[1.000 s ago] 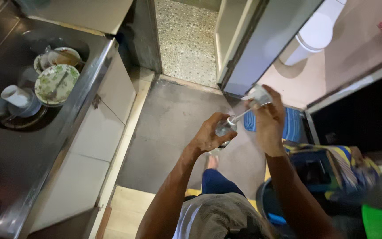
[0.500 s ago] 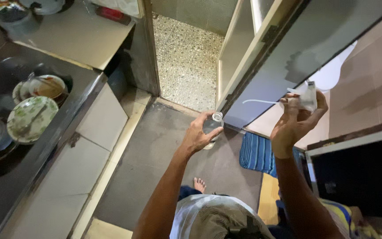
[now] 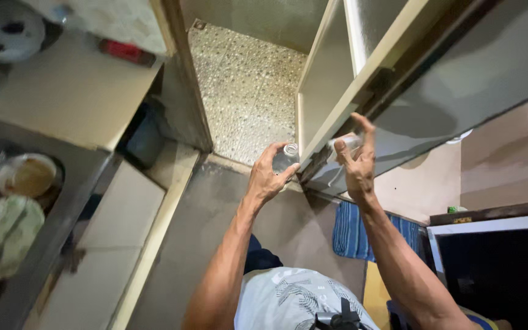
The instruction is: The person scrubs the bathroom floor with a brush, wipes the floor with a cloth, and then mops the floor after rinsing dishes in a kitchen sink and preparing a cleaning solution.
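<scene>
Dim, warm indoor light overall. Brightest on the speckled floor (image 3: 245, 85) beyond the doorway and on the pale surface (image 3: 62, 98) at upper left. Deep shadow at lower right, nearly black. Soft shadow of an arm across the grey door (image 3: 459, 85). Motion blur on the plates (image 3: 1, 232) at left and on both hands. Wide-angle stretching toward the edges, straight lines leaning.

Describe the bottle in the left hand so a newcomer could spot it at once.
Start at the speckled floor seen through the doorway, then drop to its near edge, where the left hand is raised. The bottle sits in its fingers: small, clear, open-necked, the only see-through thing there.
</scene>
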